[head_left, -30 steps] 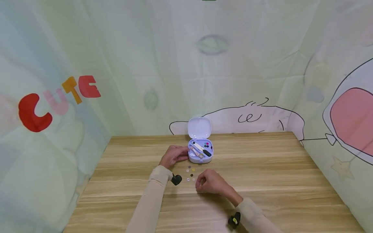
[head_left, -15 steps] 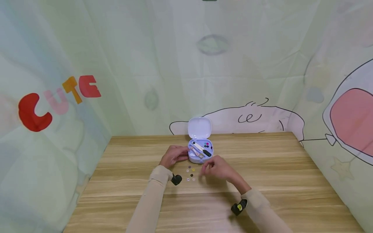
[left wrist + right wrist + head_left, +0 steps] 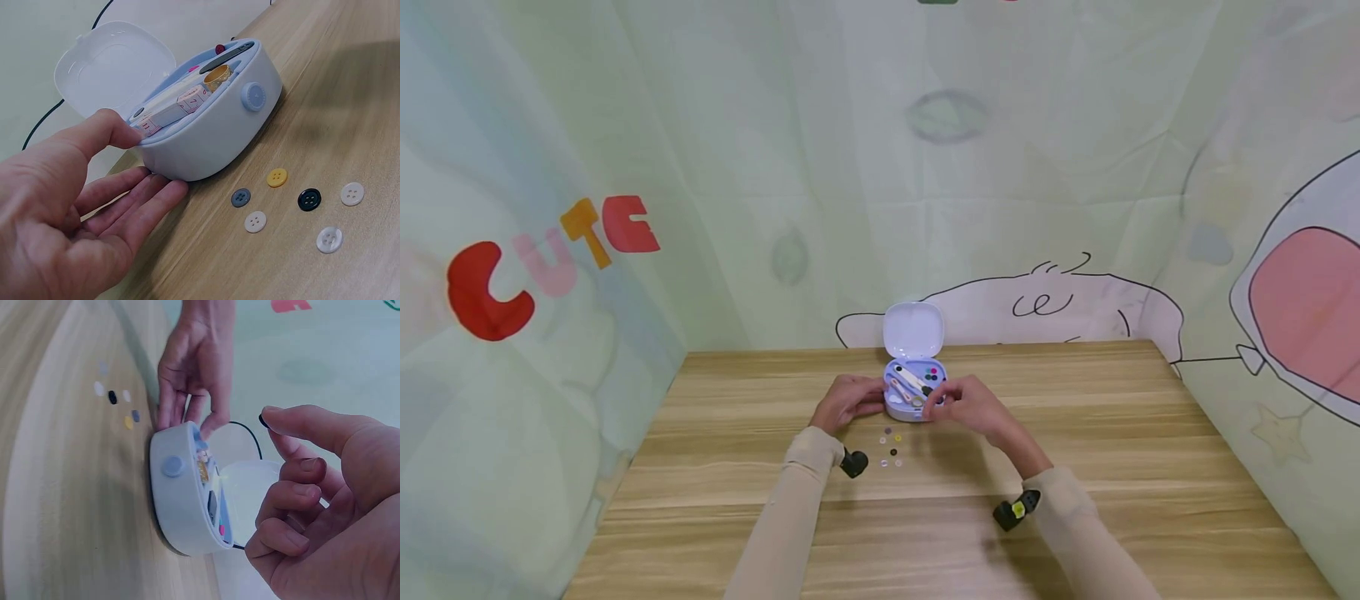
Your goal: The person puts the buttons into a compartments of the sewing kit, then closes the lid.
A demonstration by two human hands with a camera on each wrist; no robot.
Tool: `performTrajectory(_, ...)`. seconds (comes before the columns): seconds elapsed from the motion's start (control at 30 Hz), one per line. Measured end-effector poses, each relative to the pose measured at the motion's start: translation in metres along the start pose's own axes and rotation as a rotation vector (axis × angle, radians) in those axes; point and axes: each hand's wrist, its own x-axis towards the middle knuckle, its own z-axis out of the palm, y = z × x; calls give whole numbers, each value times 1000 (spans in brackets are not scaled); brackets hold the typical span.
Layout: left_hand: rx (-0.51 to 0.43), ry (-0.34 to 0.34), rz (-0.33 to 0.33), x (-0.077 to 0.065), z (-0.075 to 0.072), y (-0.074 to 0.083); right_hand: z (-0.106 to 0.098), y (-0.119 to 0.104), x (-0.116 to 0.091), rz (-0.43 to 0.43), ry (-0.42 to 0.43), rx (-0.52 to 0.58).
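Observation:
A pale blue sewing box (image 3: 206,147) stands on the table with its lid (image 3: 112,69) raised. My left hand (image 3: 848,400) holds its left side, thumb (image 3: 115,128) on the rim and fingers low against the wall. Inside lie a rolled tape measure (image 3: 192,99), a gold thimble (image 3: 217,77), a white tool with a black end (image 3: 910,379) and several small coloured buttons (image 3: 932,372). Over the box's front right edge, my right hand (image 3: 973,408) pinches a small dark button (image 3: 263,421) between thumb and forefinger, its other fingers curled.
In front of the box, several loose buttons lie flat on the wooden table (image 3: 1075,467): yellow (image 3: 277,177), black (image 3: 309,199), grey (image 3: 240,197) and white ones (image 3: 255,222). A printed curtain (image 3: 850,167) hangs behind the table's back edge.
My right hand has risen from beside the loose buttons, forward to the box's front right edge, with the dark button pinched. The left hand and the box have stayed in place.

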Motion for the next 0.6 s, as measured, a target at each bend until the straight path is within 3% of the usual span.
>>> performTrajectory(0.6, -1, -1, 6, 0, -1, 0, -16, -3, 25, 167, 94, 123)
